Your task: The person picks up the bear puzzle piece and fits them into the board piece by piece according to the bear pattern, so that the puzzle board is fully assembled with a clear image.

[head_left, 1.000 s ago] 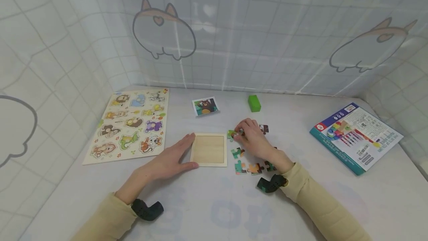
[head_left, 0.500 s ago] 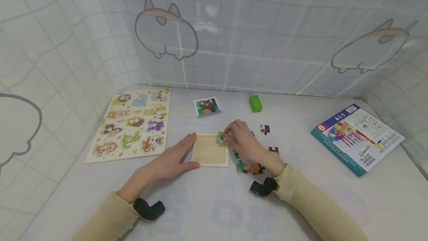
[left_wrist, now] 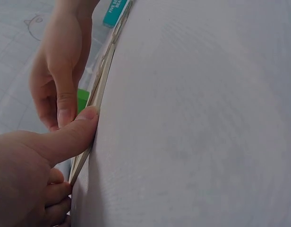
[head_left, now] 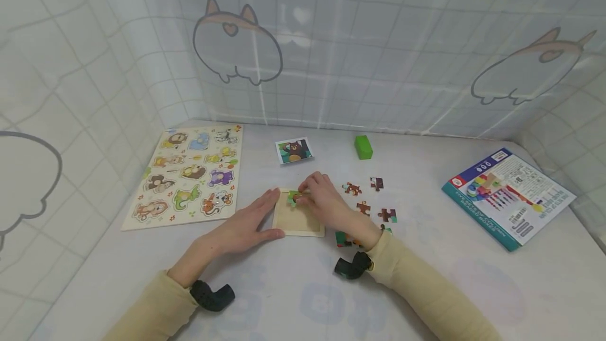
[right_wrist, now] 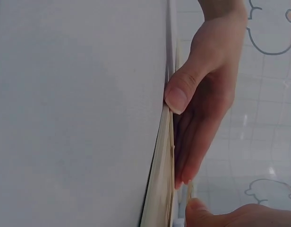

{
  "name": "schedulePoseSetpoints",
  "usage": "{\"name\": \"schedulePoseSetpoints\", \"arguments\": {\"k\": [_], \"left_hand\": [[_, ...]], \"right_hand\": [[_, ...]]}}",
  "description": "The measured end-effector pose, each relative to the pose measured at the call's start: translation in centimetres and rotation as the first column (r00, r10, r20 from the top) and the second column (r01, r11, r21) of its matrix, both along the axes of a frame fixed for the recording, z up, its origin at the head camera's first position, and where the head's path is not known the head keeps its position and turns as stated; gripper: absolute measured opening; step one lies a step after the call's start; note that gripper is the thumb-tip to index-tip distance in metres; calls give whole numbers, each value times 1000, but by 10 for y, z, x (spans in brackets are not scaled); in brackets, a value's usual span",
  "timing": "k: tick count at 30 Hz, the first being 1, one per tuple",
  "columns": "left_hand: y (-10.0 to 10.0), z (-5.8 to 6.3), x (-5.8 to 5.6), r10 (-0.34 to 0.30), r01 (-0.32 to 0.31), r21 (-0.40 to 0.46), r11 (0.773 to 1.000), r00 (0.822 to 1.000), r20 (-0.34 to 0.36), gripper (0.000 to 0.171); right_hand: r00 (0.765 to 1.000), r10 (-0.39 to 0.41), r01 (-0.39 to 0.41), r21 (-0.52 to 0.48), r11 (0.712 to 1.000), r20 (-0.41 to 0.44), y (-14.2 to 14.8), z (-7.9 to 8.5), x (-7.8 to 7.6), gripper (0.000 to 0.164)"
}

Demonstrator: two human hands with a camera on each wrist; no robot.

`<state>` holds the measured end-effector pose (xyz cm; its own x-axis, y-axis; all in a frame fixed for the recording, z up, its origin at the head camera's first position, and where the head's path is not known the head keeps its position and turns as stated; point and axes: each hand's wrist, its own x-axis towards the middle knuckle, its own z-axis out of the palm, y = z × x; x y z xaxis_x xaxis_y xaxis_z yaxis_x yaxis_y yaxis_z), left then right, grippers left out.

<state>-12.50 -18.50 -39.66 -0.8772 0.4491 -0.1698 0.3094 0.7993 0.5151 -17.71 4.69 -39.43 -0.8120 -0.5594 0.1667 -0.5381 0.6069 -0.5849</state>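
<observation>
Over the upper left of a shallow wooden puzzle tray (head_left: 299, 224), my right hand (head_left: 324, 201) pinches a green and brown jigsaw piece (head_left: 291, 198) between thumb and fingertips. In the right wrist view the piece (right_wrist: 189, 190) appears edge-on, just above the tray. My left hand (head_left: 241, 225) rests against the tray's left side, fingers extended along it and thumb at the near corner. Several loose jigsaw pieces, among them a brown one (head_left: 352, 188) and a brown and white one (head_left: 376, 183), lie right of the tray. My right wrist and forearm partly cover the nearer ones.
A wooden animal puzzle board (head_left: 184, 175) lies at the left. Behind the tray are a bear picture card (head_left: 294, 150) and a green block (head_left: 363, 147). A flat printed box (head_left: 511, 199) lies at the right, and a tiled-pattern sheet (head_left: 350, 67) rises behind.
My right hand has picked the green piece up from among the loose ones and carried it left, over the tray. The left hand stays at the tray's side.
</observation>
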Motion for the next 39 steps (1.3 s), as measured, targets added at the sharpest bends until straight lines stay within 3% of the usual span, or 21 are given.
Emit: {"name": "schedulePoseSetpoints", "arguments": {"k": [8,21,31,39], "left_hand": [[0,0,0,-6,6,2,1000,1000,-5,93],[2,3,3,-40,39,-24,999,998,-49,87],[3,1,5,-50,47,-48,998,997,-61,86],[4,1,5,-77,76,-17,997,994,-73,82]], "right_hand": [[1000,-4,4,30,1000,-3,-10,-6,1,23],[987,-18,23,29,999,-162,-15,-18,0,20],[986,-60,64,23,998,-154,-14,-22,-1,28],[986,-77,81,21,997,-149,-15,-23,-2,31]]}}
